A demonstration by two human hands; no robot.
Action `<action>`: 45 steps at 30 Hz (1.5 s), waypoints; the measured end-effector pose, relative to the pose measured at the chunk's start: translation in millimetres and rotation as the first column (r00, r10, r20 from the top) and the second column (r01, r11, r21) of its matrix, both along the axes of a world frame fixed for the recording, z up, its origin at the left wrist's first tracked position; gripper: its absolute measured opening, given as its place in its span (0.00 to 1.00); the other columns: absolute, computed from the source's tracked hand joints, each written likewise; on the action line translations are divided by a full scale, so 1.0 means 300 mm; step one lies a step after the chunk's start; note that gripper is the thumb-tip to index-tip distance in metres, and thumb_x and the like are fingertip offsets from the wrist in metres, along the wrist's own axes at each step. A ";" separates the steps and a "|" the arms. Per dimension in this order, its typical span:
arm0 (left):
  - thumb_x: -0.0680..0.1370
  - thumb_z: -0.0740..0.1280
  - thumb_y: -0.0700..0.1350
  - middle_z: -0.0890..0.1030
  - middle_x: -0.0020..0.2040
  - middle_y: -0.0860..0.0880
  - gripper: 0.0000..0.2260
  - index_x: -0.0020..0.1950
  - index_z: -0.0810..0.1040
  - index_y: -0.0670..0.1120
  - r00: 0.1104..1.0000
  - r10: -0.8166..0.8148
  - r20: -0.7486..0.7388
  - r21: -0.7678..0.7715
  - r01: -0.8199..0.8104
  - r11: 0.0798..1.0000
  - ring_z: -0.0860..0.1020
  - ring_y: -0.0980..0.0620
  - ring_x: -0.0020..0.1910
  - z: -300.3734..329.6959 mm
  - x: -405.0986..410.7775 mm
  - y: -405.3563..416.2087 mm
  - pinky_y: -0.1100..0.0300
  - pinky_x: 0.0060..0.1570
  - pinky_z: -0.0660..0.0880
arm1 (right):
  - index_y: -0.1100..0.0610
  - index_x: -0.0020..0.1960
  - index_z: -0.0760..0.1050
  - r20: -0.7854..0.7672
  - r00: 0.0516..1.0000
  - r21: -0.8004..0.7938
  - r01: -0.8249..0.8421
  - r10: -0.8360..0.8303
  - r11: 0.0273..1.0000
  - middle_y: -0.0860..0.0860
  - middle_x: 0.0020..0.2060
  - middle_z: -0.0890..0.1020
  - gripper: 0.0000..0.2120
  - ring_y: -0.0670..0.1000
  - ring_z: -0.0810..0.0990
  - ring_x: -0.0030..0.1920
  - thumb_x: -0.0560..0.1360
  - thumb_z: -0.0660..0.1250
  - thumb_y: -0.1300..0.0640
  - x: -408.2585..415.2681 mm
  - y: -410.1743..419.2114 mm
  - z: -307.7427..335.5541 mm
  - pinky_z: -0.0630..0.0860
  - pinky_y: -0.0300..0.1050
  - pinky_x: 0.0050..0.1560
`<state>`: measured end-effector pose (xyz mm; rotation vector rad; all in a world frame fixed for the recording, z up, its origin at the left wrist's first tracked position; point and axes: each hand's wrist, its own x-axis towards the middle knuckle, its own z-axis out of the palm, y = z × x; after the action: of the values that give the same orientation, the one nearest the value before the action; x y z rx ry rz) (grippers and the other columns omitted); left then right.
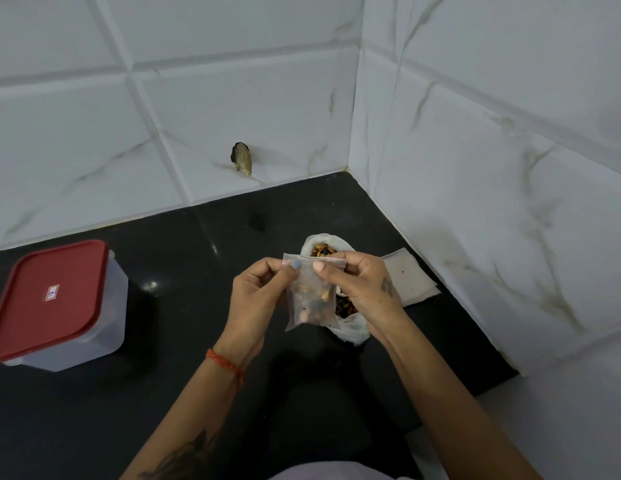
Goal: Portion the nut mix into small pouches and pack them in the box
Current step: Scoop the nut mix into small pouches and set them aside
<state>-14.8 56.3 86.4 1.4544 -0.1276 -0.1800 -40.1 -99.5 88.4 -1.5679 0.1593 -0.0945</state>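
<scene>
A small clear pouch (311, 299) with some nut mix in its lower half hangs upright above the black counter (184, 375). My left hand (257, 299) pinches its top left edge and my right hand (361, 285) pinches its top right edge. Behind the pouch stands a white open bag of nut mix (350, 327), partly hidden by my right hand. A clear plastic box with a red lid (56, 303) sits shut at the left of the counter.
Flat empty pouches (409, 275) lie on the counter to the right of the bag, near the tiled wall. White tiled walls meet in a corner behind. A hole with a stub (241, 162) shows in the back wall.
</scene>
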 end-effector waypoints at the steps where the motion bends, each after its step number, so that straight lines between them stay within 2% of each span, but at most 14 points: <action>1: 0.76 0.67 0.41 0.81 0.37 0.49 0.07 0.38 0.79 0.45 1.000 -0.010 0.003 -0.003 0.010 1.000 0.78 0.53 0.38 0.000 0.002 0.002 0.59 0.39 0.76 | 0.59 0.47 0.82 0.003 1.000 0.007 -0.001 0.001 1.000 0.54 0.42 0.85 0.07 0.50 0.84 0.45 0.73 0.71 0.56 0.000 0.004 0.001 0.80 0.43 0.48; 4: 0.75 0.67 0.43 0.81 0.38 0.50 0.03 0.43 0.79 0.44 0.998 -0.066 -0.007 -0.032 0.065 0.997 0.79 0.53 0.38 0.007 0.006 0.011 0.58 0.37 0.75 | 0.59 0.48 0.82 -0.005 1.000 0.014 -0.009 0.009 1.000 0.54 0.42 0.85 0.07 0.50 0.84 0.46 0.74 0.70 0.56 0.002 0.012 0.007 0.80 0.42 0.47; 7: 0.71 0.68 0.46 0.83 0.42 0.47 0.09 0.48 0.80 0.44 0.993 -0.116 -0.033 -0.036 0.115 0.993 0.81 0.51 0.42 0.008 0.011 0.015 0.56 0.42 0.77 | 0.58 0.48 0.82 -0.001 1.000 -0.014 -0.016 0.016 1.000 0.55 0.42 0.84 0.06 0.50 0.83 0.46 0.74 0.69 0.57 0.006 0.016 0.007 0.81 0.42 0.47; 11: 0.76 0.67 0.39 0.83 0.42 0.46 0.04 0.47 0.81 0.43 0.995 -0.088 -0.039 -0.026 0.088 0.996 0.81 0.51 0.42 0.005 0.016 0.011 0.59 0.42 0.79 | 0.57 0.47 0.82 0.008 1.000 -0.024 -0.019 0.020 1.000 0.57 0.42 0.84 0.05 0.50 0.83 0.46 0.75 0.69 0.57 0.009 0.023 0.006 0.80 0.45 0.48; 16: 0.76 0.66 0.38 0.83 0.42 0.45 0.04 0.45 0.81 0.43 0.998 -0.055 -0.035 -0.035 0.054 0.998 0.81 0.50 0.42 0.004 0.022 0.007 0.60 0.41 0.79 | 0.62 0.48 0.81 0.008 1.000 -0.037 -0.022 0.023 0.999 0.60 0.43 0.83 0.08 0.55 0.83 0.47 0.75 0.68 0.57 0.022 0.025 0.002 0.80 0.50 0.50; 20: 0.76 0.66 0.38 0.82 0.42 0.46 0.05 0.43 0.81 0.43 0.999 -0.033 -0.016 -0.015 0.032 0.999 0.81 0.52 0.42 0.004 0.027 0.004 0.62 0.40 0.78 | 0.63 0.49 0.81 0.004 0.999 0.014 -0.044 0.044 0.999 0.59 0.43 0.84 0.07 0.50 0.83 0.44 0.75 0.68 0.59 0.024 0.026 0.010 0.80 0.42 0.46; 23: 0.76 0.66 0.38 0.81 0.42 0.45 0.05 0.42 0.79 0.41 1.000 -0.015 -0.025 -0.014 0.015 1.000 0.79 0.51 0.41 0.001 0.033 0.007 0.62 0.39 0.76 | 0.60 0.48 0.82 -0.045 0.998 0.079 -0.036 0.040 0.996 0.56 0.41 0.84 0.05 0.49 0.83 0.44 0.74 0.70 0.59 0.029 0.009 0.015 0.78 0.37 0.43; 27: 0.77 0.66 0.38 0.81 0.43 0.46 0.05 0.42 0.79 0.42 0.999 -0.007 -0.038 -0.001 0.007 1.000 0.79 0.50 0.43 -0.004 0.037 0.013 0.60 0.39 0.77 | 0.58 0.44 0.82 -0.072 0.997 0.016 0.001 0.000 1.000 0.58 0.40 0.84 0.05 0.54 0.82 0.44 0.71 0.72 0.56 0.045 -0.005 0.007 0.77 0.40 0.43; 29: 0.77 0.66 0.39 0.81 0.44 0.45 0.05 0.42 0.80 0.43 0.999 -0.014 -0.049 -0.007 0.014 1.000 0.80 0.49 0.44 -0.002 0.037 0.015 0.58 0.40 0.77 | 0.58 0.44 0.83 -0.069 0.998 0.003 0.011 -0.011 1.000 0.57 0.38 0.83 0.05 0.51 0.82 0.41 0.72 0.71 0.56 0.049 0.004 0.008 0.76 0.39 0.41; 32: 0.78 0.64 0.42 0.81 0.43 0.44 0.08 0.42 0.80 0.43 0.998 -0.025 -0.055 0.001 0.025 1.000 0.79 0.48 0.42 0.005 0.038 0.022 0.58 0.37 0.78 | 0.58 0.43 0.83 -0.096 0.995 0.040 0.014 -0.010 0.999 0.49 0.34 0.83 0.04 0.43 0.80 0.37 0.73 0.70 0.57 0.052 0.015 0.013 0.73 0.33 0.35; 39: 0.78 0.64 0.41 0.81 0.42 0.46 0.09 0.41 0.82 0.46 0.999 0.014 -0.051 0.006 -0.013 1.000 0.79 0.50 0.41 0.005 0.033 0.025 0.61 0.37 0.77 | 0.61 0.43 0.81 -0.185 0.983 0.172 0.034 -0.001 0.984 0.51 0.35 0.83 0.04 0.44 0.81 0.36 0.73 0.70 0.60 0.052 0.020 0.016 0.75 0.33 0.34; 41: 0.78 0.65 0.41 0.81 0.42 0.46 0.09 0.40 0.82 0.47 0.998 0.016 -0.061 -0.005 -0.016 1.000 0.79 0.50 0.42 0.003 0.033 0.029 0.58 0.40 0.77 | 0.61 0.46 0.81 -0.192 0.981 0.143 0.014 0.014 0.990 0.53 0.38 0.82 0.06 0.48 0.81 0.40 0.74 0.69 0.58 0.054 0.024 0.015 0.76 0.36 0.41; 43: 0.78 0.65 0.42 0.81 0.41 0.47 0.09 0.41 0.83 0.47 0.998 0.030 -0.051 0.000 -0.030 1.000 0.79 0.51 0.41 0.003 0.035 0.034 0.57 0.40 0.77 | 0.62 0.50 0.80 -0.202 0.978 0.121 -0.030 0.054 0.992 0.56 0.42 0.82 0.10 0.53 0.79 0.46 0.74 0.69 0.55 0.055 0.027 0.016 0.74 0.48 0.50; 45: 0.78 0.65 0.42 0.82 0.40 0.48 0.09 0.41 0.83 0.46 0.999 0.039 -0.036 0.009 -0.039 0.999 0.79 0.51 0.41 0.003 0.033 0.038 0.58 0.40 0.76 | 0.60 0.51 0.80 -0.213 0.973 0.109 -0.068 0.090 0.992 0.57 0.44 0.82 0.12 0.55 0.80 0.49 0.74 0.69 0.52 0.056 0.031 0.027 0.75 0.55 0.57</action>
<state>-4.9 67.8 87.2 1.4602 -0.0692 -0.1748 -23.3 -90.2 96.5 -1.4794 0.2692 0.1474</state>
